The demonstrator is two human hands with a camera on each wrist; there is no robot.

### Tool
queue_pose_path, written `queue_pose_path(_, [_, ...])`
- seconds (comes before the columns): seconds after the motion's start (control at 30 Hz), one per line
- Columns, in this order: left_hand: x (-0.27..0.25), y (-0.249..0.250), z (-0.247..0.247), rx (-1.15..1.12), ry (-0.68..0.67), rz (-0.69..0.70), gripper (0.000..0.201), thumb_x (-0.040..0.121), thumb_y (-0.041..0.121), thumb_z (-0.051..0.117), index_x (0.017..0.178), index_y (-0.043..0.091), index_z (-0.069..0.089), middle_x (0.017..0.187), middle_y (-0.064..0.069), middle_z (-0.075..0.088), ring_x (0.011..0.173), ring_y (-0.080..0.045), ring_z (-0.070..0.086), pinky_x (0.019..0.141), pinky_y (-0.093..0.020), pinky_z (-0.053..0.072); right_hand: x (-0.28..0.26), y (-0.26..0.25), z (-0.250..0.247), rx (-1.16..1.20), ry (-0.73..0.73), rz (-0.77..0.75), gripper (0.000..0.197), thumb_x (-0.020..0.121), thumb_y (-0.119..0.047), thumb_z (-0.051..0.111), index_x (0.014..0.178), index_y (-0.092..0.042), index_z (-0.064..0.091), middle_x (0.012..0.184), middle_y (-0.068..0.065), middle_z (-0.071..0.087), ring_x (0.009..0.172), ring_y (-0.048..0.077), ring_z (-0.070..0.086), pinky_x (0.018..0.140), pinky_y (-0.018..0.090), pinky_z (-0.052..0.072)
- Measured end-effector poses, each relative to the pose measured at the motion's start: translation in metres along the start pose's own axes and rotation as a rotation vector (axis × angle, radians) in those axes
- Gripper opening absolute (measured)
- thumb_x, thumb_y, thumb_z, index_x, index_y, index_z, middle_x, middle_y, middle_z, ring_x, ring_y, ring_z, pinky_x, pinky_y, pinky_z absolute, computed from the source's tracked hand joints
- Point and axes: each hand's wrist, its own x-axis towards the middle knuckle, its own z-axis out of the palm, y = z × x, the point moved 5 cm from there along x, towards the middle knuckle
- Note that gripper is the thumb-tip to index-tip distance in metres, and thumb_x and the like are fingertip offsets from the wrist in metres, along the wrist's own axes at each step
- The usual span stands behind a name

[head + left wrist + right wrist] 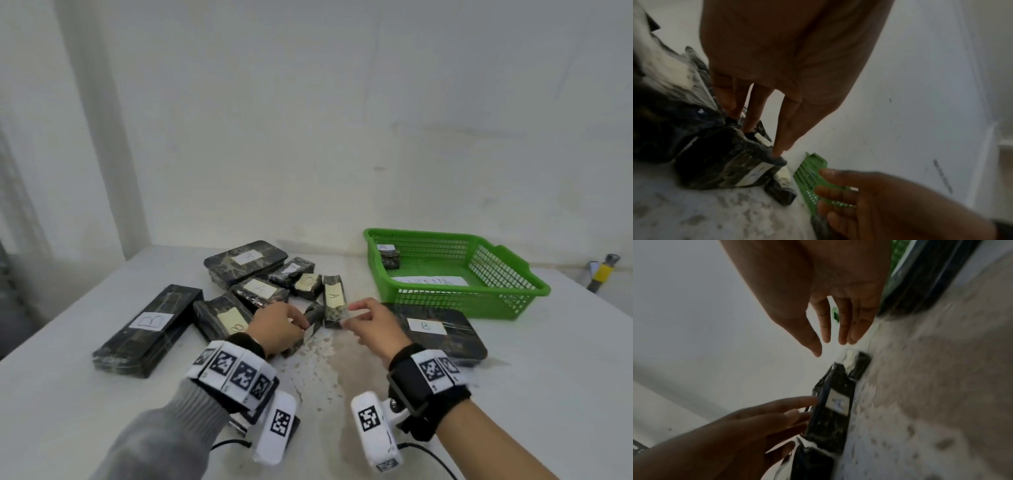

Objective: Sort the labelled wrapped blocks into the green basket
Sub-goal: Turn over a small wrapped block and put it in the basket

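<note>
Several dark wrapped blocks with paper labels lie on the white table [68, 394]. My left hand [294, 322] [781, 139] reaches forward with fairly straight fingers, and its fingertips touch a small tilted block [313, 318] [725, 162] [830, 410] between my hands. Right beside that one lies a block labelled A [334, 298]. My right hand [358, 313] [830, 345] hovers just right of these blocks with relaxed, spread fingers and holds nothing. The green basket [507, 291] [809, 177] stands at the back right, with one small block labelled A [390, 257] inside.
A long block labelled B [147, 329] lies at the left. A flat block labelled B [442, 332] lies under my right wrist. More labelled blocks [246, 263] are piled behind my hands. A white sheet [431, 281] lies in the basket. A yellow-and-black tool [603, 270] sits at the far right.
</note>
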Motion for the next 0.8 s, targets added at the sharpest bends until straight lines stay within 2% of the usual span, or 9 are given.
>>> queue_pose_path(0.03, [0.003, -0.002, 0.003, 0.020, -0.020, -0.017, 0.020, 0.091, 0.015, 0.062, 0.082, 0.032, 0.069, 0.122, -0.004, 0.066, 0.112, -0.024, 0.061, 0.089, -0.030, 0.050, 0.003, 0.000, 0.011, 0.017, -0.029, 0.017, 0.022, 0.087, -0.009, 0.069, 0.105, -0.013, 0.056, 0.081, 0.001, 0.053, 0.071, 0.015, 0.053, 0.070, 0.031, 0.048])
queue_pose_path(0.13, [0.010, -0.009, 0.006, 0.037, -0.014, -0.056, 0.030, 0.083, 0.011, 0.065, 0.062, 0.033, 0.065, 0.087, 0.008, 0.064, 0.107, -0.028, 0.063, 0.101, -0.046, 0.046, 0.012, 0.006, 0.037, 0.054, -0.070, 0.068, 0.027, 0.087, -0.006, 0.069, 0.107, -0.014, 0.053, 0.082, 0.002, 0.054, 0.071, 0.016, 0.054, 0.078, 0.035, 0.050])
queue_pose_path(0.3, [0.010, -0.013, 0.004, -0.067, 0.066, -0.026, 0.028, 0.073, 0.006, 0.060, 0.062, 0.031, 0.067, 0.088, 0.004, 0.068, 0.096, -0.027, 0.066, 0.096, -0.053, 0.047, 0.013, 0.016, 0.055, 0.197, -0.101, 0.129, 0.040, 0.087, 0.004, 0.061, 0.124, -0.009, 0.048, 0.115, 0.022, 0.058, 0.088, 0.025, 0.058, 0.086, 0.043, 0.055])
queue_pose_path(0.4, [0.002, -0.012, -0.005, -0.185, 0.096, 0.039, 0.021, 0.072, 0.015, 0.059, 0.073, 0.032, 0.069, 0.086, -0.008, 0.072, 0.080, -0.020, 0.064, 0.086, -0.043, 0.052, 0.011, 0.018, 0.055, 0.355, -0.090, 0.151, 0.039, 0.090, 0.005, 0.059, 0.123, -0.008, 0.045, 0.120, 0.025, 0.058, 0.075, 0.021, 0.060, 0.069, 0.034, 0.056])
queue_pose_path(0.47, [-0.005, -0.010, -0.012, -0.274, 0.093, 0.089, 0.024, 0.084, 0.005, 0.057, 0.084, 0.026, 0.070, 0.090, -0.024, 0.070, 0.068, -0.020, 0.055, 0.067, -0.032, 0.046, 0.006, 0.018, 0.052, 0.484, -0.067, 0.147, 0.042, 0.091, -0.004, 0.065, 0.125, -0.010, 0.042, 0.113, 0.019, 0.059, 0.072, 0.022, 0.064, 0.065, 0.030, 0.057])
queue_pose_path(0.5, [-0.008, -0.011, -0.016, -0.322, 0.096, 0.104, 0.025, 0.087, 0.003, 0.055, 0.086, 0.023, 0.070, 0.093, -0.027, 0.069, 0.067, -0.021, 0.052, 0.063, -0.030, 0.042, 0.004, 0.017, 0.051, 0.537, -0.056, 0.136, 0.046, 0.090, -0.011, 0.069, 0.126, -0.013, 0.041, 0.112, 0.016, 0.058, 0.075, 0.023, 0.065, 0.066, 0.030, 0.058])
queue_pose_path(0.63, [-0.017, -0.017, -0.027, -0.486, 0.090, 0.127, 0.025, 0.094, 0.002, 0.049, 0.092, 0.011, 0.072, 0.101, -0.017, 0.071, 0.079, -0.012, 0.062, 0.068, -0.017, 0.048, -0.007, 0.012, 0.047, 0.709, -0.067, 0.060, 0.047, 0.090, -0.025, 0.069, 0.130, -0.021, 0.044, 0.117, 0.017, 0.061, 0.078, 0.025, 0.069, 0.068, 0.034, 0.059])
queue_pose_path(0.73, [-0.019, -0.020, -0.027, -0.627, -0.003, 0.160, 0.026, 0.095, -0.003, 0.045, 0.092, 0.003, 0.070, 0.092, -0.012, 0.070, 0.071, -0.005, 0.065, 0.059, -0.013, 0.047, -0.012, 0.010, 0.048, 0.753, -0.113, 0.015, 0.035, 0.093, -0.022, 0.063, 0.126, -0.023, 0.054, 0.104, 0.012, 0.072, 0.074, 0.020, 0.070, 0.062, 0.030, 0.057])
queue_pose_path(0.8, [-0.020, -0.020, -0.026, -0.723, -0.037, 0.177, 0.027, 0.095, -0.005, 0.044, 0.092, 0.002, 0.070, 0.089, -0.008, 0.070, 0.072, -0.007, 0.065, 0.059, -0.014, 0.047, -0.015, 0.007, 0.049, 0.805, -0.176, -0.001, 0.032, 0.092, -0.020, 0.062, 0.123, -0.016, 0.061, 0.097, 0.009, 0.073, 0.074, 0.017, 0.070, 0.059, 0.026, 0.057])
